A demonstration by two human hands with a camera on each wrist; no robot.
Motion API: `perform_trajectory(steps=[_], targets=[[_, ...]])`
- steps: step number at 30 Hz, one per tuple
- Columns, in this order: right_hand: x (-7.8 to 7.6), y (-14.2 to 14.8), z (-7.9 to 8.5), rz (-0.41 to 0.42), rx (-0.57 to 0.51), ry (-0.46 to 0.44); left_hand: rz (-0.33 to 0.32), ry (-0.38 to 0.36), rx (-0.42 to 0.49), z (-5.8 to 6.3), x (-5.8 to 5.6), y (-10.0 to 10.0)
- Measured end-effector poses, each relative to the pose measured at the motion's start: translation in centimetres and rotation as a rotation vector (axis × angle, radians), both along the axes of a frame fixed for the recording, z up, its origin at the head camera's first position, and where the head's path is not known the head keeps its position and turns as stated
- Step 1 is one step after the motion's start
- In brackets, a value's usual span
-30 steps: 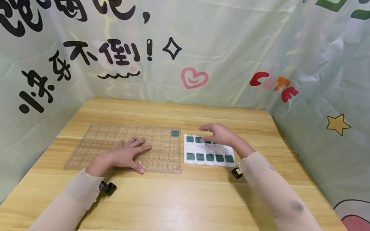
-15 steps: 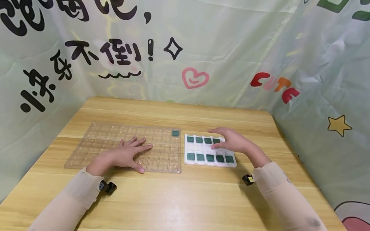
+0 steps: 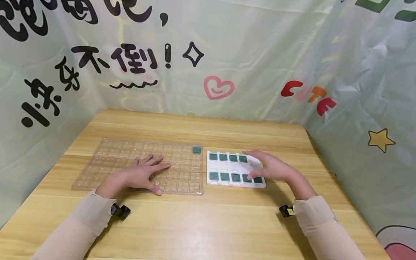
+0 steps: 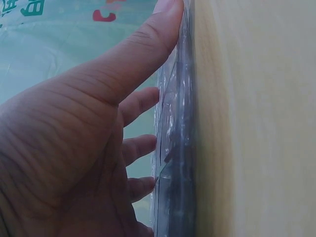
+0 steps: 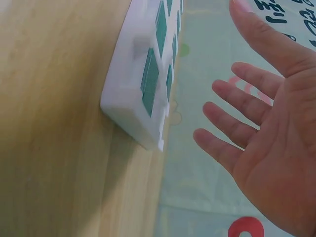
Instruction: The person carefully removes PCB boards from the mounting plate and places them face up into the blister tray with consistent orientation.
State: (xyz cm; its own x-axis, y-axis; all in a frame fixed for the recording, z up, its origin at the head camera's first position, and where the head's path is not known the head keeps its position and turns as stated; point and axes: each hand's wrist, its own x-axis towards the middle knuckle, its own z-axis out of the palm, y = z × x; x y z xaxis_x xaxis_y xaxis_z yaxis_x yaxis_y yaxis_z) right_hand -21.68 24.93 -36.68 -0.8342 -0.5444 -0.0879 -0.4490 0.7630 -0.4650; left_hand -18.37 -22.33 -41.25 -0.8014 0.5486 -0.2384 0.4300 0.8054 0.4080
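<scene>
left hand (image 3: 139, 176), fingers spread, rests on clear tray (image 3: 183, 169), centre-left of frame; green chip (image 3: 196, 150) in its upper-right corner. right hand (image 3: 273, 167), fingers relaxed, hovers over white tray (image 3: 229, 167), centre-right.

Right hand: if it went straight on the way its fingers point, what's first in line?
Likely the white tray and its green chips, which the right hand partly overlaps in the head view. Depth is unclear, so it could pass just over them.
</scene>
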Motion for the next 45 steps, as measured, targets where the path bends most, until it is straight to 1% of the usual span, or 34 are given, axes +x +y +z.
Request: perform_trajectory(steps=[7,11,14,18,23,26,29,32,38,41,45], targets=[[0.3,1.0,-0.4,0.025,-0.026,0.02,0.01,0.003,-0.004,0.2,0.0,-0.5],[0.6,1.9,-0.4,0.008,-0.05,0.003,0.007,0.01,0.004,0.4,-0.3,-0.4],[0.8,2.4,-0.3,-0.021,-0.055,-0.034,0.008,0.012,0.01,0.4,-0.3,-0.3],[0.8,2.8,-0.2,-0.029,-0.02,-0.057,0.013,0.017,0.014,0.1,0.0,-0.3],[0.7,3.0,-0.1,-0.004,0.022,-0.04,0.023,0.026,0.036,-0.1,0.1,-0.4],[0.5,3.2,-0.1,0.008,0.03,-0.038,0.023,0.029,0.042,0.0,-0.1,-0.4],[0.4,3.3,-0.4,0.02,0.026,-0.03,0.02,0.042,0.029,0.3,-0.5,-0.4],[0.4,3.4,-0.7,0.013,0.019,-0.024,0.017,0.046,0.013,0.5,-0.7,-0.3],[0.9,3.2,-1.6,-0.022,0.062,-0.034,-0.012,0.024,0.001,0.4,-0.6,0.1],[1.3,3.0,-1.8,-0.008,0.081,-0.019,-0.019,0.012,0.0,0.2,-0.4,0.2],[1.6,2.7,-1.9,0.02,0.102,0.023,-0.012,0.006,0.01,0.0,-0.2,0.4]])
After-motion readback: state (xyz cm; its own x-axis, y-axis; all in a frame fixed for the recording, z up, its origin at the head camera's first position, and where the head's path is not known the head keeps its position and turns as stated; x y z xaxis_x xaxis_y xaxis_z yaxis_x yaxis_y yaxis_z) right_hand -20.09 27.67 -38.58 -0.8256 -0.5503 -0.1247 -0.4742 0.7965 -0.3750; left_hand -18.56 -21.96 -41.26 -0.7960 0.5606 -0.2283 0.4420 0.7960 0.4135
